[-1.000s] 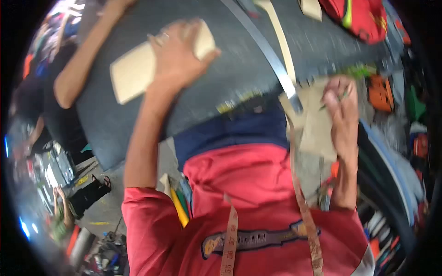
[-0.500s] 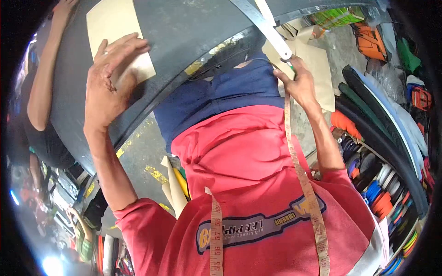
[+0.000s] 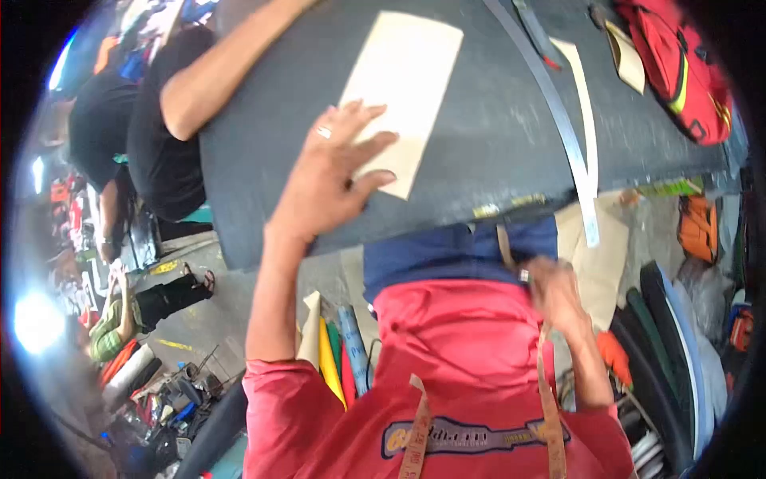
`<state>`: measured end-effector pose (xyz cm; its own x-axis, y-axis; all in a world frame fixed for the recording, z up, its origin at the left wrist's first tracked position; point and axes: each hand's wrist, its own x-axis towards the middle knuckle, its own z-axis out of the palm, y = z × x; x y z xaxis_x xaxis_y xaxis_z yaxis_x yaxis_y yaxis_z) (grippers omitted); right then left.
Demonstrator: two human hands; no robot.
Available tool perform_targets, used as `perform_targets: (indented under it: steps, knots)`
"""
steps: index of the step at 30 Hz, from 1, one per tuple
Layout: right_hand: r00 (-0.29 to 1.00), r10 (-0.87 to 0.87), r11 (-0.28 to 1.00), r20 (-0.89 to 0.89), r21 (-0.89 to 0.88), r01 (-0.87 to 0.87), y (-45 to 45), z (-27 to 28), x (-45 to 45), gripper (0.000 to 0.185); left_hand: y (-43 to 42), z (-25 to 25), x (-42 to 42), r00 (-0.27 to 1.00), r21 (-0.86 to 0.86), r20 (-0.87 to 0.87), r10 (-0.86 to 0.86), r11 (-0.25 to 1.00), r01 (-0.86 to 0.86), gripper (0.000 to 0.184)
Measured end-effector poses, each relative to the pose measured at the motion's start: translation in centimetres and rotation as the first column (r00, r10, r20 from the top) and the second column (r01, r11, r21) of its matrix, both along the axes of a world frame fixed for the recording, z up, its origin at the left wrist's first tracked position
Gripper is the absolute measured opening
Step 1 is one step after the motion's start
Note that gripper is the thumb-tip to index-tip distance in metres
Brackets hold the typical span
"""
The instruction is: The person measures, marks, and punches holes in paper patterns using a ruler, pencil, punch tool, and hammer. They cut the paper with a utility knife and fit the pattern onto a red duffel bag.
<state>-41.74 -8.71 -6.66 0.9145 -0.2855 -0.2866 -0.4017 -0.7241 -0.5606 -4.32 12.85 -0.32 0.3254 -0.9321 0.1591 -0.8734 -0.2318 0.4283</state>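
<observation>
On the dark tabletop (image 3: 271, 160) lies a cream paper piece (image 3: 411, 88), rectangular and set at a slant. My left hand (image 3: 331, 172), fingers spread, rests at its lower left edge. My right hand (image 3: 558, 295) is at my waist in front of the dark blue shorts (image 3: 447, 263), blurred by motion. Its fingers look curled, with a small white and dark tip showing that I cannot name. A tape measure (image 3: 550, 415) hangs round my neck, one strand running up to my right wrist. The long metal ruler (image 3: 558, 112) reaches past the table's near edge.
A narrow cream strip (image 3: 589, 120) and a grey-handled tool (image 3: 536, 32) lie beside the ruler. A red bag (image 3: 678, 72) stands at the table's right. Another person's arm (image 3: 207, 84) leans over the left side. Fabric rolls (image 3: 662, 343) are at right; brown paper (image 3: 594, 247) hangs below the edge.
The view has swung left, showing more table. My right hand has left the ruler's end and dropped to my waist. My left hand stays at the paper, now at its edge.
</observation>
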Motion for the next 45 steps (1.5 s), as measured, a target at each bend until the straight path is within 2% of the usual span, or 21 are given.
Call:
perform_targets:
  steps: [3,5,7,9,11,13,16,17,18,20,22,23,25,28,30,31,35,37,39,41,45]
  knots:
    - [0.973,0.221,0.954,0.066,0.191,-0.229,2.1,8.0,3.9,0.042,-1.8,-0.5,-0.8,0.996,-0.073,0.066,0.056,0.996,-0.051,0.044]
    - [0.949,0.237,0.909,0.208,0.297,-0.292,2.0,10.6,5.7,0.040,-2.6,-0.7,-1.0,0.992,-0.039,0.121,0.025,0.999,-0.021,0.049]
    - [0.937,0.228,0.894,0.266,0.324,-0.309,1.3,13.5,8.5,0.036,-2.3,0.2,-0.4,0.988,0.049,0.137,-0.070,0.997,0.064,0.066]
    - [0.862,0.149,0.864,0.484,0.361,-0.352,0.1,14.9,10.9,0.025,-1.3,0.6,0.4,0.991,0.056,0.066,-0.118,0.992,0.114,0.078]
    - [0.784,0.152,0.917,0.602,0.211,-0.340,-2.2,16.8,13.2,0.014,-0.6,0.5,0.2,0.990,0.060,0.113,-0.086,0.995,0.080,0.083]
    - [0.784,-0.061,0.925,0.617,0.330,-0.188,-5.4,17.0,14.9,0.015,-0.7,0.2,-0.2,0.989,0.060,0.145,0.039,0.997,-0.048,0.081]
    - [0.811,-0.399,0.894,0.427,0.375,0.243,-16.1,16.4,16.9,0.027,-1.9,-1.5,-0.5,0.971,-0.022,0.199,0.135,0.991,-0.133,0.073]
    - [0.829,-0.404,0.901,0.387,0.325,0.287,-10.2,20.4,19.6,0.022,-2.4,-1.6,-0.8,0.969,-0.051,0.185,0.165,0.986,-0.158,0.070]
    - [0.835,-0.397,0.905,0.382,0.314,0.287,-12.3,18.9,20.1,0.022,-2.7,-1.7,-0.8,0.970,-0.059,0.173,0.171,0.985,-0.163,0.070]
    - [0.879,-0.114,0.930,0.462,-0.261,0.258,-18.3,13.4,21.6,0.024,-3.1,-1.9,-0.8,0.961,-0.029,0.187,0.204,0.979,-0.202,0.073]
    - [0.761,0.405,0.646,0.506,-0.747,0.153,-16.7,12.4,21.9,0.024,-2.1,-0.9,-0.3,0.982,-0.008,0.151,0.111,0.994,-0.111,0.074]
    - [0.625,0.396,0.801,0.672,-0.586,0.123,-13.9,12.1,22.7,0.021,-1.4,-0.4,-0.1,0.994,0.027,0.108,0.004,1.000,-0.007,0.075]
    - [0.845,0.310,0.881,0.435,-0.465,-0.084,-11.7,9.7,21.8,0.046,-0.5,0.6,-0.4,0.999,0.047,0.027,-0.023,0.999,0.021,0.077]
    - [0.763,0.460,0.883,0.454,-0.322,-0.341,-8.5,6.9,22.1,0.047,0.0,0.4,-0.4,0.999,0.098,0.044,-0.023,0.995,0.018,0.075]
    - [0.791,0.461,0.887,0.403,-0.200,-0.415,-6.8,6.9,21.5,0.038,-0.4,-0.1,-0.9,0.996,0.014,0.066,0.062,0.998,-0.063,0.070]
    - [0.788,0.432,0.898,0.439,-0.131,-0.419,-6.7,6.7,21.3,0.025,-0.8,-0.6,-1.1,0.996,0.015,0.064,0.070,0.997,-0.071,0.070]
    - [0.824,0.366,0.923,0.434,-0.059,-0.379,-7.2,6.2,20.8,0.013,-3.5,-1.9,-2.4,0.964,-0.145,0.122,0.237,0.965,-0.219,0.061]
    - [0.807,0.357,0.929,0.471,-0.091,-0.358,-7.4,6.0,20.8,0.017,-5.2,-2.1,-2.6,0.952,-0.215,0.113,0.285,0.942,-0.257,0.053]
    - [0.797,0.357,0.932,0.488,-0.131,-0.338,-7.5,6.1,20.7,0.025,-5.5,-1.3,-3.0,0.942,-0.149,0.125,0.311,0.945,-0.292,0.055]
    - [0.822,0.333,0.941,0.461,-0.116,-0.317,-7.0,7.0,20.5,0.041,-5.1,-0.8,-3.0,0.947,-0.195,0.153,0.284,0.948,-0.253,0.051]
    - [0.852,0.275,0.948,0.446,0.020,-0.316,-7.2,6.6,19.6,0.020,-4.1,-0.8,-5.5,0.956,-0.148,0.110,0.271,0.956,-0.254,0.044]
